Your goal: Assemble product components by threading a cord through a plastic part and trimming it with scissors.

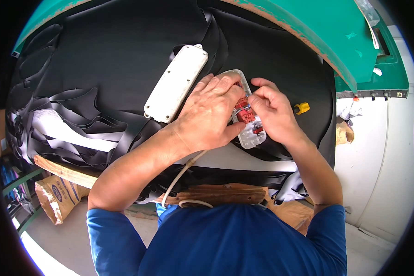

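Note:
An opened white power strip housing (242, 141) lies on black sheet material, its inside facing up with red plastic parts (245, 113) and thin wires showing. My left hand (211, 108) lies across its left side, fingers bent over the far end and thumb on the near edge, gripping it. At its right side, my right hand (273, 108) has thumb and fingers pinched together over the red parts; what is between them is too small to make out. The other long white housing half (177, 83), with several screw holes, lies left of my hands. A pale cord (181, 177) runs toward me from beneath my left wrist.
A yellow screwdriver-like handle (301, 108) sits right of my right hand. Black sheet strips (87, 110) are heaped at left. Green machine framing (308, 32) arches across the far side. A wooden edge (221, 194) borders the near side; a brown paper bag (57, 198) stands lower left.

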The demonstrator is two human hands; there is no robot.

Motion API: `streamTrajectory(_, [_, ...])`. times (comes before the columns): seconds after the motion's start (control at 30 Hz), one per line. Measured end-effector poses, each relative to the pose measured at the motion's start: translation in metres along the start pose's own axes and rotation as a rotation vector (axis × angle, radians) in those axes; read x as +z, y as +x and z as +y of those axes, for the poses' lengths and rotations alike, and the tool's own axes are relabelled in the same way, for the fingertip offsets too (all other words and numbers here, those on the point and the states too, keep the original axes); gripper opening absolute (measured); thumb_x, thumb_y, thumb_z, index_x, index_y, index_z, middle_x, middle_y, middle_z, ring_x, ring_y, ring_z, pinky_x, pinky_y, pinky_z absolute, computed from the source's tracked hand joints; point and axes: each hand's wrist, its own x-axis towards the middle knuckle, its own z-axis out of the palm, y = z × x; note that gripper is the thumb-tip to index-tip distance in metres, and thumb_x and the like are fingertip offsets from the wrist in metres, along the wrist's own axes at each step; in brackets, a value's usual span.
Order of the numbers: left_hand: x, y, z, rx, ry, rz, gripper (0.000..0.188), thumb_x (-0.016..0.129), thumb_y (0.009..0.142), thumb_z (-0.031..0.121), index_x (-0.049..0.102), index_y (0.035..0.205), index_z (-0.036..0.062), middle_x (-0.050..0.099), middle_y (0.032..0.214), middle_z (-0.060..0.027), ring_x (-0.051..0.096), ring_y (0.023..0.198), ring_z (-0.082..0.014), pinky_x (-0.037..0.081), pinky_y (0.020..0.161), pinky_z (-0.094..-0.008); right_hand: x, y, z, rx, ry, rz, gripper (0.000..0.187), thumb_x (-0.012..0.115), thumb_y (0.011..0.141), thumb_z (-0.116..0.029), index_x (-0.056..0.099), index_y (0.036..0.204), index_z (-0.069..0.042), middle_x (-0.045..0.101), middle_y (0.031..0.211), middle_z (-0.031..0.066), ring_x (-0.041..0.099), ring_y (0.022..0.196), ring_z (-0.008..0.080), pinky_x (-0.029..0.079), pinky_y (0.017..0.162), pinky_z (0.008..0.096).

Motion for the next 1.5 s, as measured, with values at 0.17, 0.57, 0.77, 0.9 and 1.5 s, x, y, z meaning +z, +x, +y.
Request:
streamTrajectory(0.17, [-0.001,0.0,0.002,-0.021,0.035,0.001,0.041,0.074,0.065,0.012,0.057,0.101,0.0005,0.048,0.125,-0.0155,0.049,0.112,-0.0332,0.035,0.1,-0.0412,-0.002,0.001,0.004,-0.068,0.003,-0.037,0.01,0.055,0.09,-0.006,0.051,0.085,0.003,0.044,0.125,0.0177,0.056,0.069,0.0141,0.048,0.063,0.0288])
streamTrajectory(0.57, [0.001,0.0,0.0,-0.017,0.024,0.018,0.039,0.069,0.064,0.01,0.058,0.1,0.0003,0.05,0.123,-0.0146,0.05,0.112,-0.0309,0.035,0.101,-0.0428,-0.008,0.0,0.005,-0.223,-0.091,-0.115,0.007,0.056,0.086,0.0,0.049,0.085,0.0,0.048,0.116,0.0174,0.056,0.08,0.0185,0.047,0.068,0.0288])
streamTrajectory(0.77, [0.001,0.0,0.002,-0.021,0.032,0.016,0.038,0.068,0.066,0.013,0.058,0.101,-0.0005,0.053,0.117,-0.0145,0.05,0.113,-0.0301,0.035,0.101,-0.0456,-0.011,0.0,0.012,-0.336,-0.228,-0.082,0.008,0.057,0.084,0.001,0.049,0.084,0.0,0.049,0.115,0.0213,0.056,0.093,0.0266,0.047,0.076,0.0343])
streamTrajectory(0.9, [0.001,0.001,0.002,-0.01,0.035,0.02,0.039,0.068,0.067,0.013,0.058,0.101,-0.0005,0.052,0.117,-0.0143,0.05,0.113,-0.0299,0.035,0.101,-0.0452,-0.009,-0.008,0.016,-0.348,-0.133,-0.032,0.008,0.058,0.084,0.0,0.05,0.083,0.0,0.05,0.118,0.0209,0.055,0.098,0.0245,0.045,0.081,0.0326])
streamTrajectory(1.5, [-0.005,-0.004,-0.004,0.022,-0.053,-0.017,0.058,0.077,0.066,0.012,0.055,0.119,0.0009,0.05,0.125,-0.0183,0.05,0.113,-0.0345,0.04,0.096,-0.0407,-0.006,-0.006,0.024,-0.268,0.076,0.089,0.005,0.064,0.083,-0.002,0.061,0.087,0.0,0.054,0.12,0.0198,0.057,0.096,0.0148,0.044,0.077,0.027])
